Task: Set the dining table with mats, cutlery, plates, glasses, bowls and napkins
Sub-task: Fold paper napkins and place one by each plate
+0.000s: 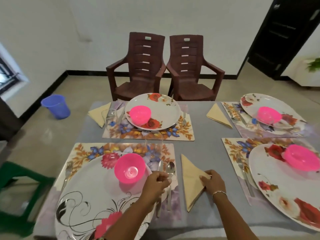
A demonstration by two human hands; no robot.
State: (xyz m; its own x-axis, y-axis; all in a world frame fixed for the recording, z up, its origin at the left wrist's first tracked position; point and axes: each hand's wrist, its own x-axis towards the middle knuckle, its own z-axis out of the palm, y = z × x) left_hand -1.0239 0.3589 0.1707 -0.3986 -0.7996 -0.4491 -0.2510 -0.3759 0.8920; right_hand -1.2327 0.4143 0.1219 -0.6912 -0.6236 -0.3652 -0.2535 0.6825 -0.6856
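On the near-left floral mat (83, 151) lies a large white plate (86, 187) with a pink bowl (129, 168) on it. A clear glass (153, 144) stands behind the bowl, and a fork (68, 168) lies left of the plate. To the plate's right lie a knife (160, 166) and a spoon (171, 168). My left hand (156, 185) is curled over their handles and pinches the spoon. A folded cream napkin (190, 172) lies on the grey table (204, 127) just right of the mat. My right hand (213, 183) pinches its right corner.
Three more mats carry a plate and a pink bowl each: far left (155, 108), far right (256, 101), near right (277, 179). Two brown chairs (143, 66) stand beyond the table. A blue bucket (56, 106) and a green stool (17, 179) are on the left.
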